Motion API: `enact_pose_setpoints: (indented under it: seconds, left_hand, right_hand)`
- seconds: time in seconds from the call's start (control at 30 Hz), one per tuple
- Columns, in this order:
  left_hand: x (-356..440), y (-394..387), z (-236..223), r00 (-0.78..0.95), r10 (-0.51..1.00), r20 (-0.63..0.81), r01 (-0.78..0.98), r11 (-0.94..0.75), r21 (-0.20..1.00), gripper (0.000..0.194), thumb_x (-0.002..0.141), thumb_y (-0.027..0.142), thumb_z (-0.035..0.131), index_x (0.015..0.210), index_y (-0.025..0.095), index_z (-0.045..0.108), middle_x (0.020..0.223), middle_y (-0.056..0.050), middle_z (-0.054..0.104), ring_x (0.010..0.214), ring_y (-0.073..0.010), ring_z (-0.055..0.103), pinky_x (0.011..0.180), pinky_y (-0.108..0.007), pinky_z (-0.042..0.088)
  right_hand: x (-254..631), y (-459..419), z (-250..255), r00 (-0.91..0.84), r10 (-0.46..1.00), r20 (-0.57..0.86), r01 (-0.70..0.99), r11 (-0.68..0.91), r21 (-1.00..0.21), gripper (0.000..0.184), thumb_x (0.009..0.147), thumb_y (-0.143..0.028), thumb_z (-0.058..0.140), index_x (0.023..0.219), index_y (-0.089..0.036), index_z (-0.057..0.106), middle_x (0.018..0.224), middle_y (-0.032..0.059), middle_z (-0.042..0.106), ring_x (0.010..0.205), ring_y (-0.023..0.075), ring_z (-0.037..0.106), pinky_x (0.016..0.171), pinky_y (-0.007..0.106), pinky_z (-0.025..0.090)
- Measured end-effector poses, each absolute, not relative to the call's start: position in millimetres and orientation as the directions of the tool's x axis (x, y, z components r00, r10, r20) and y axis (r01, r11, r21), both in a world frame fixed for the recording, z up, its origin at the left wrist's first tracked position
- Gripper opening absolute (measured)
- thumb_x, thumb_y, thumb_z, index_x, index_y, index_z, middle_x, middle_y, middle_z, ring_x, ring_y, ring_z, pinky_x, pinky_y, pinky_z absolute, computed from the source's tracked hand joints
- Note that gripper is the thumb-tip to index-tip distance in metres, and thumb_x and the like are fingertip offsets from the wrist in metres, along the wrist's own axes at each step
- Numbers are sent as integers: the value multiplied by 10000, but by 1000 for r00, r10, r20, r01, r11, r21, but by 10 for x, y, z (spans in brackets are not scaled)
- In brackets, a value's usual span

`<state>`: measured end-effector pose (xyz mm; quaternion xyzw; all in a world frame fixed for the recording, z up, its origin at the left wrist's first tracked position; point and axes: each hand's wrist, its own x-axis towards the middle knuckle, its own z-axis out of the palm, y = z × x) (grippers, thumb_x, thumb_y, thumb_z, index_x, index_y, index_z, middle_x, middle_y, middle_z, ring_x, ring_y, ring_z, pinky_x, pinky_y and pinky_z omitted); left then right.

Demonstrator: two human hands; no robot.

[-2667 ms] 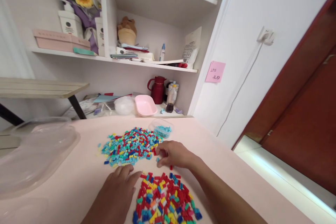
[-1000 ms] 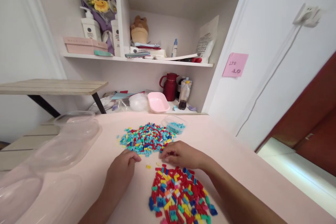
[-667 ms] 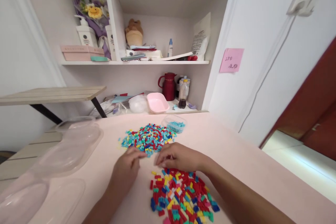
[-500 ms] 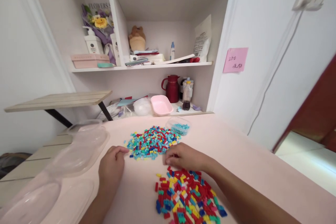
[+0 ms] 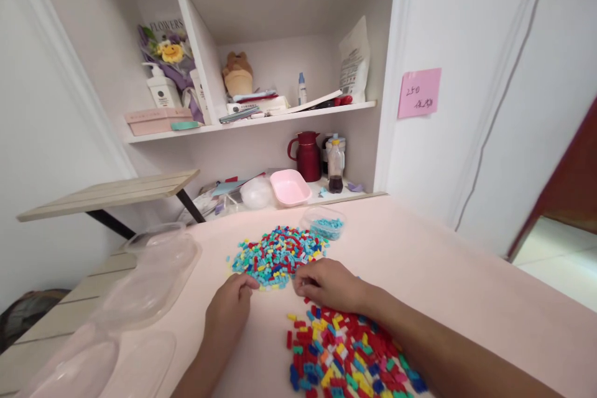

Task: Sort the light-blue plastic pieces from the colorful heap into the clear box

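The left hand (image 5: 232, 306) has its fingers bent in close together, tips at the near edge of a far pile of small colored bricks (image 5: 280, 252). The right hand (image 5: 329, 286) curls at that pile's near right side, thumb drawn close to the fingers; whether either hand pinches a brick I cannot tell. Below the right hand and forearm spreads a near pile of bricks (image 5: 347, 354), mostly red, yellow, blue and green.

Just behind the far pile, toward the right, a clear tub (image 5: 306, 221) holds light-blue pieces (image 5: 329, 227), lying low inside it. To the left, larger clear plastic containers (image 5: 149, 280) lie along the edge of the pink table (image 5: 448, 298).

Beyond the table's back edge, a pink dish (image 5: 290, 186) shows its open inside. Right of it stand a dark red jug (image 5: 308, 155) and a yellow-capped bottle (image 5: 335, 168) with dark liquid in its lower part. On the shelf above, a pink box (image 5: 158, 121) sits in front of a pump bottle (image 5: 163, 88).
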<state>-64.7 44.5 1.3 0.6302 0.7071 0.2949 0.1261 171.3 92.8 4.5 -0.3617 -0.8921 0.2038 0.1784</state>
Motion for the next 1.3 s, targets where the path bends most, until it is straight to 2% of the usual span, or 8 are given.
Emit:
enact_pose_setpoints:
  seconds: [0.23,0.43,0.57,0.7,0.87,1.07,1.3]
  left_hand:
    - [-575,452,-6,-25,973,230,797,-120,592,326,790,159,386,847,252,692,849,5,652,862,-163,616,785,-277,451]
    - [-525,432,15,85,972,221,763,-206,613,342,767,133,380,768,254,700,875,-5,659,875,-171,617,796,-291,463]
    - [-461,411,9,193,957,215,741,-286,607,360,804,170,375,891,260,712,923,-28,630,920,-180,604,829,-307,461]
    - [-435,406,-15,193,958,213,746,-284,602,345,829,188,355,880,248,690,920,-31,621,924,-183,597,836,-318,456]
    - [-397,380,-34,178,959,221,769,-276,577,320,805,140,334,775,238,637,877,-25,631,892,-181,604,815,-319,461]
    - [-329,341,-45,192,954,230,793,-289,536,342,819,170,353,999,241,634,1014,-50,628,961,-197,604,846,-342,471]
    - [-320,328,-28,216,949,230,799,-307,517,357,825,171,336,987,258,642,986,-46,625,924,-197,611,815,-334,471]
  right_hand:
    - [1697,919,20,-643,726,242,580,669,-465,166,828,-249,508,869,-242,669,840,-14,703,785,152,611,683,230,374]
    - [1693,931,-10,-661,694,286,535,703,-468,194,838,-218,501,900,-250,682,907,-15,713,853,157,625,751,239,404]
    - [1694,948,-48,-660,687,303,532,713,-457,210,837,-208,507,941,-257,682,936,-16,713,875,153,628,778,240,410]
    - [1695,966,-77,-652,686,325,534,718,-446,192,829,-223,541,955,-258,682,949,-12,707,888,151,623,790,237,409]
    - [1698,963,-42,-657,683,319,533,720,-444,182,809,-329,620,958,-248,683,944,5,696,890,163,612,767,236,405]
    - [1693,939,-11,-635,709,307,575,699,-426,192,792,-285,631,976,-272,685,961,-2,683,855,156,604,717,234,393]
    - [1687,948,-21,-634,710,307,564,696,-445,178,784,-280,642,956,-262,687,908,-2,683,814,147,592,700,232,383]
